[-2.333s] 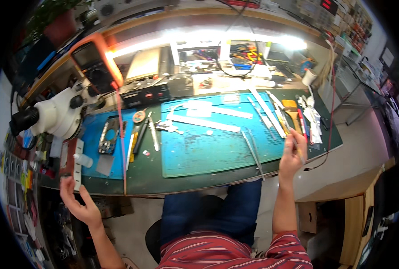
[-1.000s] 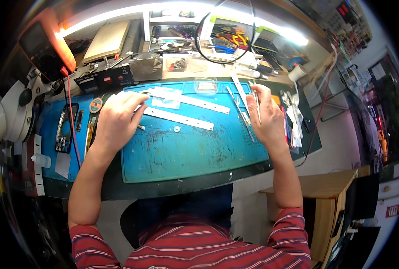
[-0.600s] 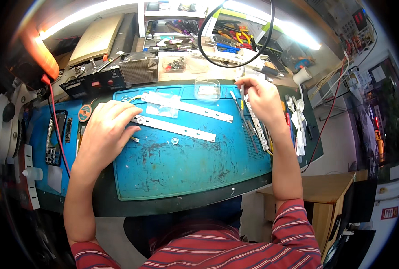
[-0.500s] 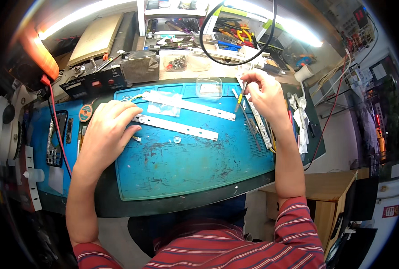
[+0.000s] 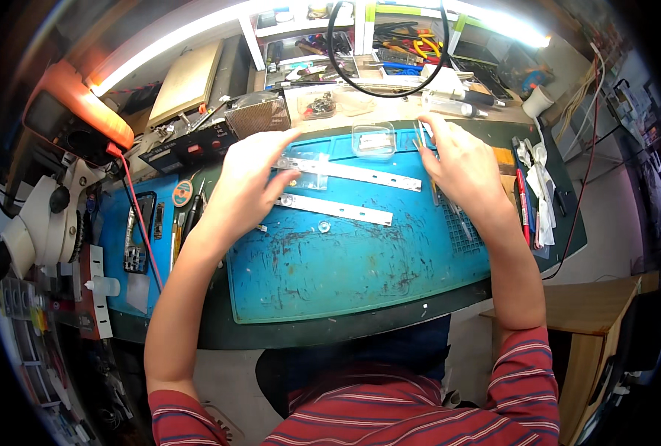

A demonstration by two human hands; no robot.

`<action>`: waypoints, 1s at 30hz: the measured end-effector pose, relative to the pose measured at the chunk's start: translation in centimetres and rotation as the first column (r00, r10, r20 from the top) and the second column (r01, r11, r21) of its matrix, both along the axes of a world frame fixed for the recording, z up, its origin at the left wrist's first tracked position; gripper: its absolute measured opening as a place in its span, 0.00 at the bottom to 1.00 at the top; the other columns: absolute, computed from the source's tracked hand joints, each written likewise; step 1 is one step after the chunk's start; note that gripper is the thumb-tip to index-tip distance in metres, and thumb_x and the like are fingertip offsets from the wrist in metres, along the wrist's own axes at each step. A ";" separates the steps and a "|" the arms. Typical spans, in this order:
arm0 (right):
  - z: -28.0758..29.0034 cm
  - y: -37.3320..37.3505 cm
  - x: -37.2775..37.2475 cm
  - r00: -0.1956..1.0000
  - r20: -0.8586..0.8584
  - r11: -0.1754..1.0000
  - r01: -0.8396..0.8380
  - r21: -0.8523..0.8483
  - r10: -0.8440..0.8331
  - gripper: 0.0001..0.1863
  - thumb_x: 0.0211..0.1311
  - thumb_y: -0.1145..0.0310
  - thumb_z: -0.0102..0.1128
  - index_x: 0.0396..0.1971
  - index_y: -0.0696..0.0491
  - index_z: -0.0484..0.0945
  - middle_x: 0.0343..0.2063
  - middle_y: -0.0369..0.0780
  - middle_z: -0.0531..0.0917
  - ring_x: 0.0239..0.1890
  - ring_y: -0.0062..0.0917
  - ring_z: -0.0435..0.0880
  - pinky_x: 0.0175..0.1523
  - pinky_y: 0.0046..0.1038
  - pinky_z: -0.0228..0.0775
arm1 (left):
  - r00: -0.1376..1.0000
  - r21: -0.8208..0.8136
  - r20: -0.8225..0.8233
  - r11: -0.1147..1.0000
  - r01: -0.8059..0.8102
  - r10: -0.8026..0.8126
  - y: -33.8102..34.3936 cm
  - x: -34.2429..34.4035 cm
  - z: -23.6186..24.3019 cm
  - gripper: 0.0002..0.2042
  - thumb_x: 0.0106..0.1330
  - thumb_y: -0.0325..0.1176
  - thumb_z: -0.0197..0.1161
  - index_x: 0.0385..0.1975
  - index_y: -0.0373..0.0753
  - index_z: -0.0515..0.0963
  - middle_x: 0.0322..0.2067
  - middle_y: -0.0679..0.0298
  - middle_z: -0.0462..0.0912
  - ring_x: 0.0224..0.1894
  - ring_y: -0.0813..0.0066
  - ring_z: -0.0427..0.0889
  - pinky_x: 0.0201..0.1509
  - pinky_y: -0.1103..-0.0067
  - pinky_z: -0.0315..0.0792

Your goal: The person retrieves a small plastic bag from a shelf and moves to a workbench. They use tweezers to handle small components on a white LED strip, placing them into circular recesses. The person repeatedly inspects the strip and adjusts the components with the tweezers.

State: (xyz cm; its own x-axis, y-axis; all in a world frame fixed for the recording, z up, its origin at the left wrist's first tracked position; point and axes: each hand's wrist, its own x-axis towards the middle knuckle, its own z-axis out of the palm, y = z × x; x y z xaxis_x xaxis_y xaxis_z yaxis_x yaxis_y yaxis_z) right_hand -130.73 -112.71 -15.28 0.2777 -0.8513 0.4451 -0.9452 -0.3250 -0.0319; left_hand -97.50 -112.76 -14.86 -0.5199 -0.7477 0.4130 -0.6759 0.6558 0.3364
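Note:
My left hand (image 5: pixel 247 177) is open, thumb and fingers apart, at the left ends of two white LED strips. The far strip (image 5: pixel 368 175) partly lies on a clear plastic bag (image 5: pixel 316 178); the near strip (image 5: pixel 345 209) lies on the blue mat (image 5: pixel 308 275). Whether my left fingertips touch the far strip, I cannot tell. My right hand (image 5: pixel 466 165) pinches slim tweezers (image 5: pixel 420 137) over the mat's far right part. A small round clear lens (image 5: pixel 324 227) lies just below the near strip. Right of the tweezers' tip is a clear box (image 5: pixel 373 141).
An orange multimeter (image 5: pixel 85 111) and a black bench unit (image 5: pixel 189 150) stand at the far left. A phone frame (image 5: pixel 139 234) lies on the left mat. Trays of tools (image 5: pixel 308 48) line the back. A red pen (image 5: pixel 523 201) and white tissue (image 5: pixel 542 186) are at right.
The whole view has shifted, so the bench sits farther right. My left hand has moved away from me toward the far strip, its fingers spread wider. The tweezers are held farther back.

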 end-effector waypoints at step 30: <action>0.6 3.5 6.3 0.368 0.929 0.664 -0.686 0.298 -0.036 0.12 0.73 0.66 0.66 0.45 0.58 0.88 0.35 0.33 0.88 0.35 0.11 0.82 0.40 0.18 0.74 | 0.503 0.727 -0.680 0.581 0.367 0.533 6.5 -3.5 -0.4 0.07 0.72 0.30 0.68 0.43 0.35 0.79 0.43 0.59 0.87 0.45 0.74 0.86 0.51 0.76 0.81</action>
State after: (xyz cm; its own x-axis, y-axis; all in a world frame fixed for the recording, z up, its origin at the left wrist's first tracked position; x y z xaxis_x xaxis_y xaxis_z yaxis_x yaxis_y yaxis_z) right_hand -124.48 -109.22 -14.72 0.4074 -0.9075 0.1025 -0.1050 -0.1580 -0.9818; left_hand -101.01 -106.27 -15.23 -0.2128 -0.9656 -0.1495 0.1633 -0.1860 0.9689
